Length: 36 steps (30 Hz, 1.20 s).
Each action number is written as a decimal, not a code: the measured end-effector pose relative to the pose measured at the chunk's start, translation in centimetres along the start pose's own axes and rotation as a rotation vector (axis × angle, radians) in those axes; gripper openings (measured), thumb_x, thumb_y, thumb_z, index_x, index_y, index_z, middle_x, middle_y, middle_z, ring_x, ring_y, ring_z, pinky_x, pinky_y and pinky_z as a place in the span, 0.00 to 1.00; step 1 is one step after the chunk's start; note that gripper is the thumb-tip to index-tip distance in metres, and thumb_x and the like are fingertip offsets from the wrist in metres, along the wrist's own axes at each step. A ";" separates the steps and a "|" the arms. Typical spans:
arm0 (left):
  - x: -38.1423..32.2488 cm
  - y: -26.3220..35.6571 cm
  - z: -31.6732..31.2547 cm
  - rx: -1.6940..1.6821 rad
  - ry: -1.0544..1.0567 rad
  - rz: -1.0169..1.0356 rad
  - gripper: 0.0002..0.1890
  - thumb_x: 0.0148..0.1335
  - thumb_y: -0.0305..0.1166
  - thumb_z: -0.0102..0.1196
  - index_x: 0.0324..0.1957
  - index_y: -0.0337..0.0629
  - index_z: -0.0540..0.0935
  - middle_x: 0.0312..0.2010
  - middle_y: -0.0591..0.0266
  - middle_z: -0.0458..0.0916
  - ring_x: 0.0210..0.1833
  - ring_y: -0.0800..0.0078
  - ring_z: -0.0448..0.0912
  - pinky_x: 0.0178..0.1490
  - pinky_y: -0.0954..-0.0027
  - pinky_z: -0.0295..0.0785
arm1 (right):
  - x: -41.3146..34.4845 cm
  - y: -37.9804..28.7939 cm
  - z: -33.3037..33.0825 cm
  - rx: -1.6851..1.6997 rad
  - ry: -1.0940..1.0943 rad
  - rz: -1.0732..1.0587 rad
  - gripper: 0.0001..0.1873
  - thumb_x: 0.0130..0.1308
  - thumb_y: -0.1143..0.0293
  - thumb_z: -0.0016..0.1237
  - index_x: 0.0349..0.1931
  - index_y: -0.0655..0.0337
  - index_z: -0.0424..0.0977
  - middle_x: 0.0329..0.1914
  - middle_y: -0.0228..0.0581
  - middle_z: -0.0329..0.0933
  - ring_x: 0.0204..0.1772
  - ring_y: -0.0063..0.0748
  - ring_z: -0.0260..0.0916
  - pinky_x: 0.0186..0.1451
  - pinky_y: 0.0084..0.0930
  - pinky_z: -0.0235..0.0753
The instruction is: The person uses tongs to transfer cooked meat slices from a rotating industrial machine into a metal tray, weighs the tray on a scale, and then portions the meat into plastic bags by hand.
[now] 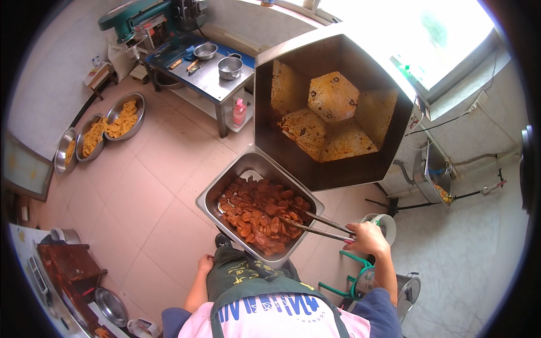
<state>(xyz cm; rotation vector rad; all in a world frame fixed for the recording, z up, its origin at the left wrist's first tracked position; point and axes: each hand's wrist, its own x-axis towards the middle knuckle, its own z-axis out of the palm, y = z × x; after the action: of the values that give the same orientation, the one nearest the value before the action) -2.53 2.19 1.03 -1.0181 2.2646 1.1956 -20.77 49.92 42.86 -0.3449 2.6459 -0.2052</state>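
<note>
My right hand grips a pair of metal tongs near their closed end. The tips reach among reddish-brown seasoned food pieces in a deep rectangular stainless steel pan. One corner of the pan's base shows bare metal. The pan sits in front of my apron, against the lower-left edge of a large hexagonal metal drum; what supports it is hidden. Yellow-orange stains and bits coat the drum's inner walls. My left hand hangs beside the apron with fingers curled, partly turned from view.
A metal worktable carries bowls and tools; a pink bottle stands on its lower shelf. Metal basins of yellow strips line the left floor. Right of me are a green-legged stool, a white bucket and a lidded metal pot.
</note>
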 end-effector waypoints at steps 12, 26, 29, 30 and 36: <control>-1.8 -2.0 -0.7 -0.091 0.021 -0.084 0.12 0.55 0.26 0.43 0.36 0.36 0.80 0.30 0.53 0.82 0.34 0.66 0.80 0.42 0.67 0.73 | 13.8 1.2 -4.4 -0.040 0.435 -0.091 0.15 0.39 0.67 0.61 0.30 0.58 0.77 0.29 0.46 0.77 0.37 0.48 0.74 0.42 0.38 0.73; -5.9 -5.0 0.5 -0.019 0.103 -0.181 0.10 0.54 0.29 0.48 0.34 0.39 0.82 0.29 0.54 0.82 0.35 0.66 0.80 0.42 0.67 0.73 | 17.9 0.9 -11.4 -0.124 -0.100 -0.003 0.19 0.34 0.66 0.62 0.30 0.60 0.76 0.20 0.44 0.76 0.21 0.34 0.75 0.28 0.31 0.74; -4.4 -5.0 1.0 0.046 0.076 -0.173 0.10 0.54 0.29 0.48 0.35 0.41 0.82 0.31 0.54 0.82 0.37 0.66 0.80 0.43 0.66 0.73 | 21.6 1.9 -7.8 -0.266 -0.099 -0.018 0.20 0.34 0.66 0.62 0.31 0.63 0.76 0.20 0.44 0.76 0.21 0.35 0.75 0.28 0.31 0.74; -3.5 -4.9 1.1 0.020 0.066 -0.160 0.10 0.54 0.29 0.48 0.36 0.40 0.82 0.31 0.54 0.82 0.36 0.66 0.80 0.42 0.67 0.73 | 23.4 2.0 -5.8 -0.307 0.136 -0.074 0.19 0.35 0.66 0.62 0.30 0.64 0.76 0.19 0.44 0.76 0.21 0.35 0.74 0.27 0.30 0.74; -3.5 -0.5 0.9 -0.248 0.023 -0.145 0.11 0.57 0.26 0.44 0.38 0.35 0.79 0.30 0.54 0.82 0.32 0.70 0.80 0.38 0.69 0.74 | 28.1 3.5 -4.0 0.120 0.088 0.134 0.15 0.39 0.63 0.62 0.25 0.63 0.76 0.16 0.41 0.74 0.19 0.30 0.72 0.24 0.26 0.71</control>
<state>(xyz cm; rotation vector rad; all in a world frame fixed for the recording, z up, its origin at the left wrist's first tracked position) 0.14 4.21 2.44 -1.2683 2.0539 1.4317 -47.56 45.88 33.75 -0.1207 2.7151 -0.3412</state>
